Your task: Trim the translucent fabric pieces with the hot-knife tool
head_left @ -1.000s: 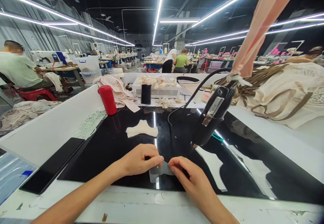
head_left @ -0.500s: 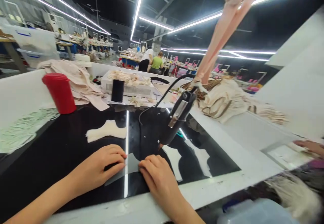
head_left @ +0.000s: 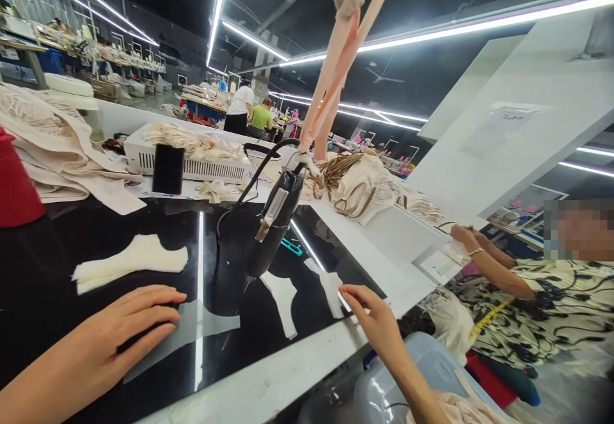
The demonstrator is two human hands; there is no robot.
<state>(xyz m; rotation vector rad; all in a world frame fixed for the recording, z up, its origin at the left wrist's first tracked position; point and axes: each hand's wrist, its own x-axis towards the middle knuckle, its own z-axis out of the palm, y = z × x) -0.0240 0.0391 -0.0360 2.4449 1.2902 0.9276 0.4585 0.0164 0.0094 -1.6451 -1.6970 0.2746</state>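
Observation:
My left hand (head_left: pixel 137 328) lies with fingers stretched out over the left part of a translucent grey shaped sheet (head_left: pixel 211 323) on the glossy black tabletop (head_left: pixel 153 219). My right hand (head_left: pixel 374 318) hovers at the table's right front, fingers bent and slightly apart, tips at the edge of a thin white cut piece (head_left: pixel 329 286). Whether they touch it is unclear. Another white cut piece (head_left: pixel 283 299) lies to its left. Between my hands hangs a black handheld tool (head_left: pixel 273 226), its tip pointing down near the tabletop. A cream stack of cut pieces (head_left: pixel 134 261) sits beyond my left hand.
Pink fabric strips (head_left: pixel 330 85) suspend the tool. Behind stand a white vented box (head_left: pixel 192 168), a dark phone-like slab (head_left: pixel 167 169) and piled cream fabric (head_left: pixel 359 184). A red container (head_left: pixel 16 184) is at left; teal scissors (head_left: pixel 291 247) lie near the tool. A co-worker's arm (head_left: pixel 499 274) is at right.
My right hand has left the translucent sheet and moved right to the white pieces. My left hand stays by the sheet, more spread. The view has turned right, bringing the co-worker into sight.

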